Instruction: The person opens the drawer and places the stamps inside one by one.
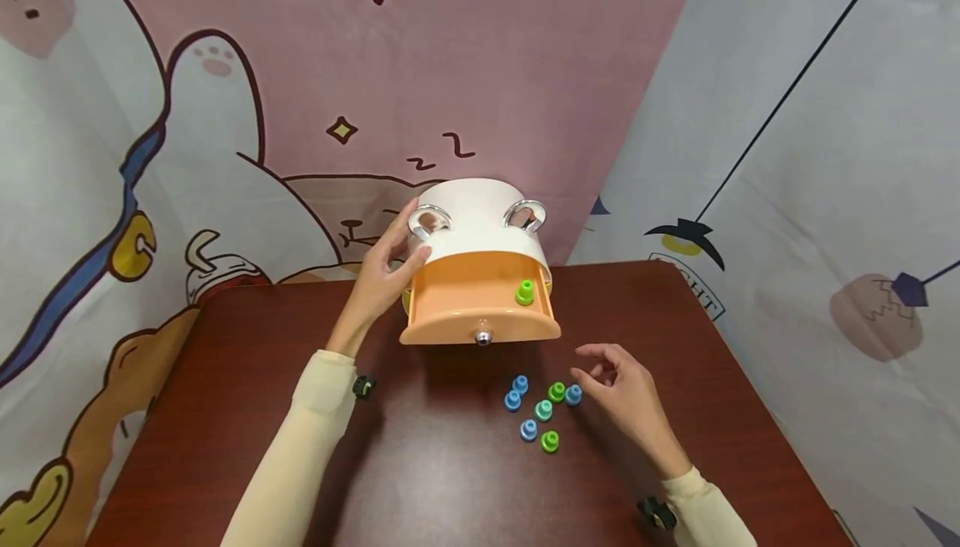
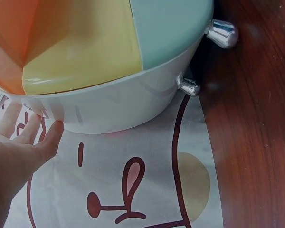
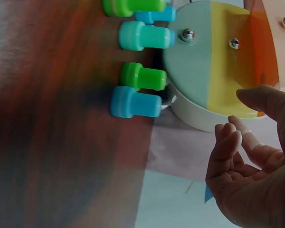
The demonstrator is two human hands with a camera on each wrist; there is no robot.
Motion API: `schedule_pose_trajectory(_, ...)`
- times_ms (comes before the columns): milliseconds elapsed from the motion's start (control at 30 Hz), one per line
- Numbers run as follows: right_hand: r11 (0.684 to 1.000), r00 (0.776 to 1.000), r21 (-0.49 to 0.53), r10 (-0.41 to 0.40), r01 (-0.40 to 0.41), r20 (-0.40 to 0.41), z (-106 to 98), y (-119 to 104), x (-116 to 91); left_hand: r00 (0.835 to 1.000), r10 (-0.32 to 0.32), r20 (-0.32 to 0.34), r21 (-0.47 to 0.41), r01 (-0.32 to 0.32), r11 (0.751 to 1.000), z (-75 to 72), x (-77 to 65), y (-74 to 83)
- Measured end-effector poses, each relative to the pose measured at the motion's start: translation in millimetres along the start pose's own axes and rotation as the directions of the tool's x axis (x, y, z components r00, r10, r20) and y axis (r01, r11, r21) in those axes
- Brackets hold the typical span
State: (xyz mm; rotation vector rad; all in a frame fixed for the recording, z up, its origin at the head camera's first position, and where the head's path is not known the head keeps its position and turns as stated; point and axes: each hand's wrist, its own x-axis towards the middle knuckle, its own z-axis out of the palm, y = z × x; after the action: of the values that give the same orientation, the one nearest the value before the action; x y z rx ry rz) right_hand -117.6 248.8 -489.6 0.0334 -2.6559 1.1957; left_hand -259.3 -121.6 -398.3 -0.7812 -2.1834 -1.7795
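Observation:
A small rounded white cabinet [image 1: 480, 205] with shiny ear-like rings stands at the back of the table. Its orange top drawer [image 1: 457, 280] is pulled out, and a green peg [image 1: 525, 293] stands inside near the right wall. My left hand [image 1: 381, 270] rests its extended fingers against the cabinet's left side, touching the white shell [image 2: 128, 111]. Several small pegs stand on the table in front. Beside a blue peg [image 1: 573, 395] and a green peg [image 1: 557, 392] hovers my right hand [image 1: 626, 393], thumb and fingers apart, holding nothing. A teal peg [image 1: 543, 410] is further left.
Below the orange drawer, the right wrist view shows a yellow drawer front [image 3: 228, 71] and a pale green one [image 3: 190, 61] with silver knobs. The brown table [image 1: 442, 480] backs onto a cartoon-printed cloth [image 1: 480, 55].

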Motion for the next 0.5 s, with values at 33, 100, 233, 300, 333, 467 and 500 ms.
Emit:
schedule_pose_trajectory(33, 1.0, 1.0, -0.009, 0.004, -0.004, 0.008, 0.7, 1.4, -0.4, 1.0, 0.003, 0.0, -0.002, -0.003, 1.0, 0.0, 0.2, 0.1)
schedule_pose_trajectory(100, 1.0, 1.0, -0.023, 0.012, -0.012, 0.021, 2.0, 3.7, -1.5, 1.0, 0.006, -0.001, -0.002, -0.006, 1.0, 0.1, 0.3, 0.4)
schedule_pose_trajectory(233, 0.999, 0.999, -0.042, 0.015, -0.013, 0.037, 3.8, 7.5, -3.8, 1.0, 0.004, -0.005, -0.001, -0.004, 1.0, 0.4, 0.3, 0.2)
schedule_pose_trajectory(300, 0.998, 0.999, -0.053, 0.021, -0.018, 0.046, 4.4, 9.3, -5.4, 1.0, -0.001, -0.006, -0.001, 0.001, 1.0, 0.5, 0.2, -0.1)
schedule_pose_trajectory(333, 0.998, 0.998, -0.06, 0.027, -0.024, 0.052, 4.6, 10.3, -6.1, 1.0, -0.002, -0.005, -0.001, 0.002, 1.0, 0.5, 0.2, -0.2)
schedule_pose_trajectory(467, 0.995, 0.995, -0.089, 0.061, -0.053, 0.083, 7.0, 15.5, -8.6, 1.0, -0.005, -0.001, -0.001, 0.005, 1.0, 0.3, -0.4, 0.4)
schedule_pose_trajectory(500, 0.994, 0.994, -0.095, 0.065, -0.056, 0.09, 8.0, 16.5, -8.9, 1.0, -0.005, -0.001, -0.001, 0.005, 1.0, 0.1, -0.5, 0.7)
